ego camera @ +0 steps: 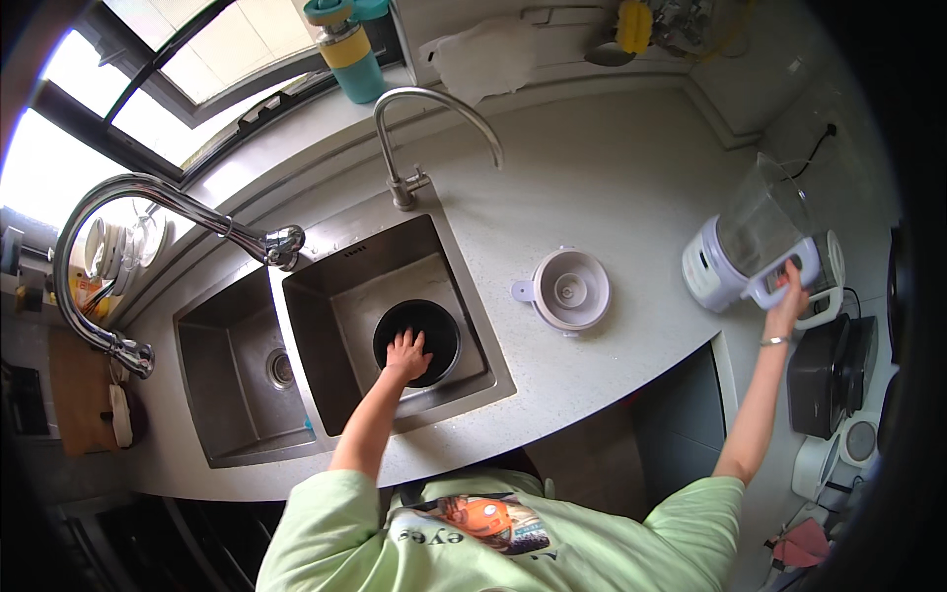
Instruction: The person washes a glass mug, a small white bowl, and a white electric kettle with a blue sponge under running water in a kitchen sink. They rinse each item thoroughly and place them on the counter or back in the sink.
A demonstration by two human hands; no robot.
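Note:
My left hand [409,357] reaches into the right basin of the sink, its fingers spread over a round black pot or bowl [442,344]. Whether the fingers touch its inside is hard to tell. Off to the right, my right hand [789,297] is closed around the pale lavender handle [805,259] of a blender jug. The jug's clear container [762,214] rises from a white and lavender base [712,265], and it appears tilted. Between the sink and the jug, a round white lid-like part [571,288] with a side tab lies on the counter.
A steel double sink [503,381] is set into the pale counter [592,170]. Over it arch a large chrome faucet [170,194] and a slim one [392,140]. A teal bottle [355,70] stands on the sill. Black and white appliances [820,381] line the right side.

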